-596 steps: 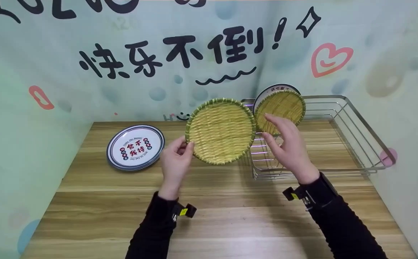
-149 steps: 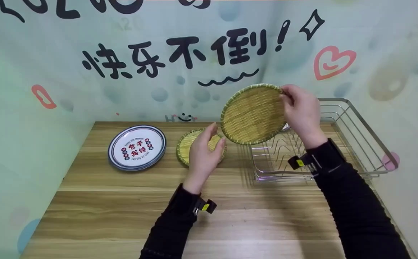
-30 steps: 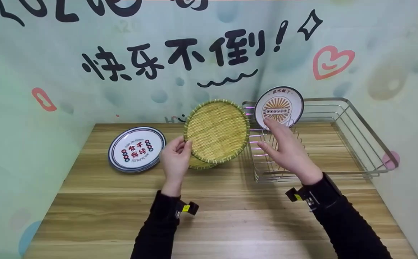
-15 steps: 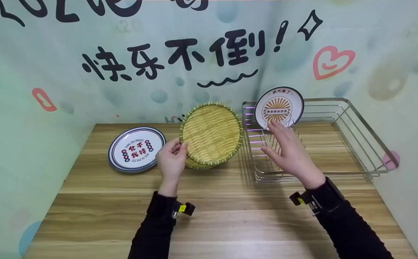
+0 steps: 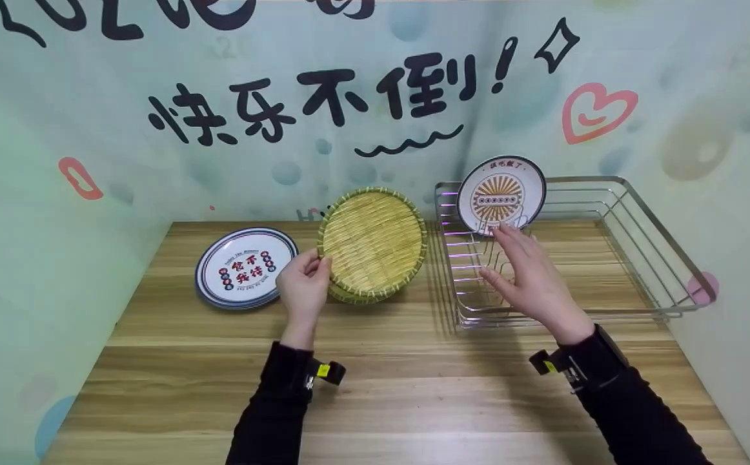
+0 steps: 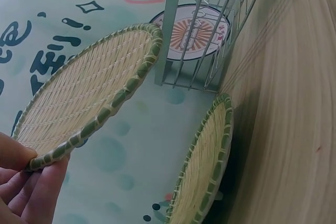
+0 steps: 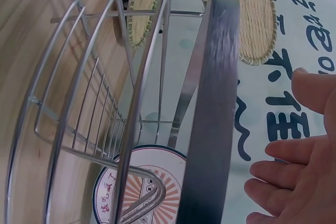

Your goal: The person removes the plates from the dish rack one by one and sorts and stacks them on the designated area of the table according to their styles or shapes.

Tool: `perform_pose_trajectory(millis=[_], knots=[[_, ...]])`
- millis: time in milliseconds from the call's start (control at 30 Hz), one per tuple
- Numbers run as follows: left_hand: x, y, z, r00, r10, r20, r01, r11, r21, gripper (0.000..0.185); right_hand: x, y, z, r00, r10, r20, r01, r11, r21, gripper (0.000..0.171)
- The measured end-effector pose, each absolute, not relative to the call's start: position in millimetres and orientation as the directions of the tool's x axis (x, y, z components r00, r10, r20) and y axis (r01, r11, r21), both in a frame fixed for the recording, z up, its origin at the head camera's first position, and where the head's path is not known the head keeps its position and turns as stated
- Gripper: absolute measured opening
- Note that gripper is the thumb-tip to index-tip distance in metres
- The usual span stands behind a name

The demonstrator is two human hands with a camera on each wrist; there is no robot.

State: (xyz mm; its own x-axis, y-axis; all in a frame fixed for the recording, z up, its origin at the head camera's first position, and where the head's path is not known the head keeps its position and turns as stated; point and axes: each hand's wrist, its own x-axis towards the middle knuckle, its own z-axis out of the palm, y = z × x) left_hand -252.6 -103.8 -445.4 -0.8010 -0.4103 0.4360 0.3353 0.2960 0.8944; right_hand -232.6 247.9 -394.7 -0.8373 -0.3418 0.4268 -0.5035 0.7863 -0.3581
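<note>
My left hand (image 5: 304, 284) pinches the left rim of a round woven bamboo tray (image 5: 373, 239) with a green-bound edge. In the left wrist view, a second woven tray (image 6: 205, 166) lies on the table, apart from and below the held one. From the head view the held tray hides most of it. My right hand (image 5: 536, 278) is over the wire dish rack (image 5: 668, 240), fingers extended and holding nothing. Just beyond its fingertips, a white plate with an orange sunburst print (image 5: 501, 194) stands upright in the rack.
White plates with blue rims and red lettering (image 5: 246, 268) lie stacked on the wooden table (image 5: 375, 387), left of the woven trays. A printed cloth backdrop (image 5: 252, 168) rises behind the table. The rack takes up the back right.
Earlier a woven tray stood in the rack before the plate; my right hand lifted it and my left now has it. Over the last second it moved left and down over the other tray.
</note>
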Motion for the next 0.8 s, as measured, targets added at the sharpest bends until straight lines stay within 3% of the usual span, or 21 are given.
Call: perform_pose_trajectory(millis=[800], knots=[[-264.6,-108.3,-459.8,-0.868,-0.431,0.247,0.152,0.243,0.958,0.018,-229.7,267.4,-400.4,-0.850,-0.320,0.419,-0.480,0.799,-0.363,0.072]])
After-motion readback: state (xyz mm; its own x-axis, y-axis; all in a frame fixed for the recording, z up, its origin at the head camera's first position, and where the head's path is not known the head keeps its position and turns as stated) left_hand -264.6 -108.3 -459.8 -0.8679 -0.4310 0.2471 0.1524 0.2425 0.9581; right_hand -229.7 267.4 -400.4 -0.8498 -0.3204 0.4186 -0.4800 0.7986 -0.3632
